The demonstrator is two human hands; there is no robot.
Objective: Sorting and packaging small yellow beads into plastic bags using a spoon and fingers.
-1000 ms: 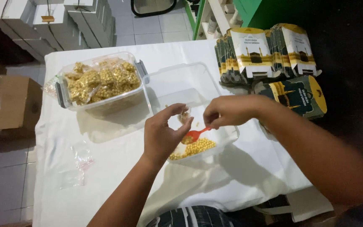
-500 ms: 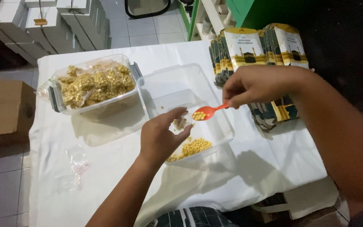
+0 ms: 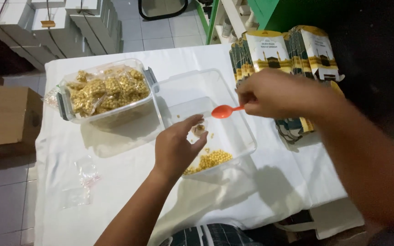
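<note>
The left hand is curled over the near edge of a clear plastic tub, its fingers and thumb pinched around a small clear bag that shows a few yellow pieces inside; the bag sits just above the tub's floor, at about 1 o'clock from the palm; the right hand is closed on the handle of an orange spoon, gripping it between thumb and fingers, with the bowl pointing toward 9 o'clock and hovering just above and beside the bag (whether the bowl carries anything cannot be told from this angle); a heap of small yellow balls lies in the near corner of the tub, at 5 o'clock from the left hand's fingertips; the tub rests on a counter covered with white cloth; at 10 o'clock from the tub, touching its far-left corner, stands a second clear container with grey clips, piled with filled packets of the same yellow balls; a few empty little bags lie flat on the cloth at 8 o'clock; printed cartons in dark green and gold stand in a row at 2 o'clock, partly behind the right forearm; a brown cardboard box sits on the tiled floor to the left.
</note>
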